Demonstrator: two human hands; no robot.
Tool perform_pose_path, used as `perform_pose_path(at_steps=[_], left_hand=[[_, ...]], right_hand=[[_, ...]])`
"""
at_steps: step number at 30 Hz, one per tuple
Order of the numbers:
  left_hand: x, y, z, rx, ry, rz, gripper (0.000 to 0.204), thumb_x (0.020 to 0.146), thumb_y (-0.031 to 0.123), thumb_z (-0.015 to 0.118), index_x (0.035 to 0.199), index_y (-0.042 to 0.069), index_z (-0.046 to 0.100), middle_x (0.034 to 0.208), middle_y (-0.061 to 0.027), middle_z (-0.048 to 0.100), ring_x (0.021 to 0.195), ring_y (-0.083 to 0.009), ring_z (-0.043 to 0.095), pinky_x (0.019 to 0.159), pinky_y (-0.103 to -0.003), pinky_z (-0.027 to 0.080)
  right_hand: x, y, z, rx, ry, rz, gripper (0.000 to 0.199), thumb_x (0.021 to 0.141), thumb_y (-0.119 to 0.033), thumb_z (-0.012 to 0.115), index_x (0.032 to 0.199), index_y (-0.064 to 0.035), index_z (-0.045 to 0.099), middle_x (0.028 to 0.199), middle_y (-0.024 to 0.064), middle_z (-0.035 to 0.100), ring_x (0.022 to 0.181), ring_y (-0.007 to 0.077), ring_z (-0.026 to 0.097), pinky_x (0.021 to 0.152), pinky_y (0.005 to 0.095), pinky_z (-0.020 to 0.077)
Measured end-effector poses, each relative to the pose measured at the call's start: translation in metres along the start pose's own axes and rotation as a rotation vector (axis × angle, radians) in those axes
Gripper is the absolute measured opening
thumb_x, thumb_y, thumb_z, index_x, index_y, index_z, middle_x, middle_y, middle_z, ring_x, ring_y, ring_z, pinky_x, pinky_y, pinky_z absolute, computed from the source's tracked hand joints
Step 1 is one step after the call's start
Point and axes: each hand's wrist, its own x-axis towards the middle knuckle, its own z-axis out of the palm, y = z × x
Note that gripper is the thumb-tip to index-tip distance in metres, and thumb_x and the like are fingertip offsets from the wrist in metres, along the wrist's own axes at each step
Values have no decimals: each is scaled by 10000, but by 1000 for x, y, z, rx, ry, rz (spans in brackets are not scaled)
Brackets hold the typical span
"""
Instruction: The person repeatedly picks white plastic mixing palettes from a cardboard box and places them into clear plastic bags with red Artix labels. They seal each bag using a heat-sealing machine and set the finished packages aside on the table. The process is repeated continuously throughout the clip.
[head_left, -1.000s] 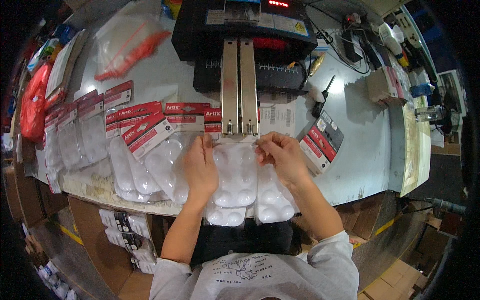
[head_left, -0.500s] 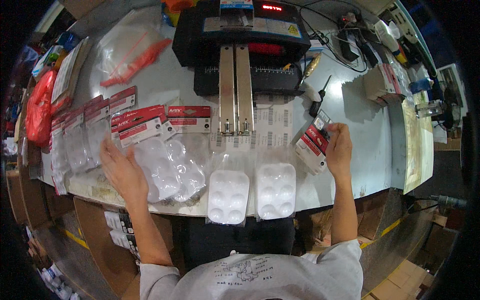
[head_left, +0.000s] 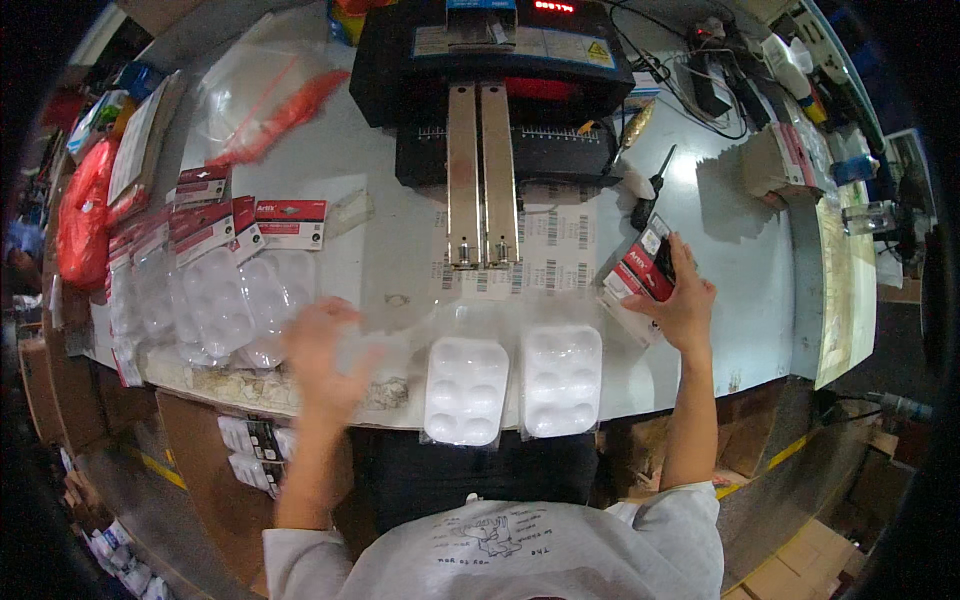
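My left hand [head_left: 325,360], blurred by motion, hovers over the table's front left with its fingers apart and nothing in them. Left of it lies an overlapping pile of bagged white paint palettes [head_left: 215,300] with red and white header cards. My right hand [head_left: 685,300] is closed around a small stack of red, black and white header cards [head_left: 640,275], its thumb across the lower part and its fingers along the right edge. Between my hands, two white palettes in clear bags, the left one [head_left: 466,392] and the right one [head_left: 561,382], lie side by side at the table's front edge.
A black machine [head_left: 490,70] with two metal bars stands at the back over a sheet of barcode labels [head_left: 555,240]. A black-handled screwdriver [head_left: 650,195] lies behind my right hand. More cards stand stacked [head_left: 780,165] at the right; a red bag [head_left: 85,225] sits far left.
The nearer carded palettes have shifted left onto the others. My left hand has come away from them toward the middle. My right hand has slid down the card stack, its thumb now across it.
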Motion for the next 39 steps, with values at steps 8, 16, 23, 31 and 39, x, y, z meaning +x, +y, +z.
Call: perform_pose_path(at_steps=[8, 16, 23, 31, 39], left_hand=[[-15, 62, 63, -588, 226, -204, 110, 807, 94, 626, 870, 55, 545, 925, -114, 590, 795, -223, 546, 709, -318, 426], [-26, 96, 4, -1297, -227, -515, 165, 914, 100, 521, 1047, 4, 533, 861, -75, 668, 728, -41, 551, 611, -187, 437], [-23, 100, 5, -1113, -113, -413, 149, 875, 102, 591, 955, -20, 622, 712, -3, 631, 625, -19, 493, 551, -173, 394], [-19, 100, 5, -1083, -176, -366, 112, 866, 100, 601, 903, -2, 629, 642, -2, 604, 569, -15, 468, 505, -175, 368], [-22, 100, 15, -1016, 59, -438, 163, 864, 124, 604, 892, -31, 649, 658, 20, 586, 596, -28, 466, 531, -183, 377]], right_hand=[[-12, -32, -22, -80, 22, 26, 743, 559, -399, 796, 1169, -65, 535, 1034, 119, 639, 827, 212, 610, 852, 360, 335], [-35, -133, -53, 537, -224, -526, 321, 760, -152, 687, 1001, 29, 578, 767, 94, 618, 642, 109, 587, 574, 232, 455], [-31, -159, -42, 738, -469, -342, 238, 800, -201, 670, 916, -1, 617, 687, 126, 597, 555, 156, 540, 542, 277, 440], [-28, -152, -48, 644, -550, -353, 237, 795, -218, 676, 907, -14, 625, 677, 126, 590, 554, 158, 540, 544, 271, 438], [-25, -128, -39, 672, -514, -289, 279, 803, -264, 669, 883, 2, 643, 660, 103, 612, 582, 140, 593, 526, 276, 445]])
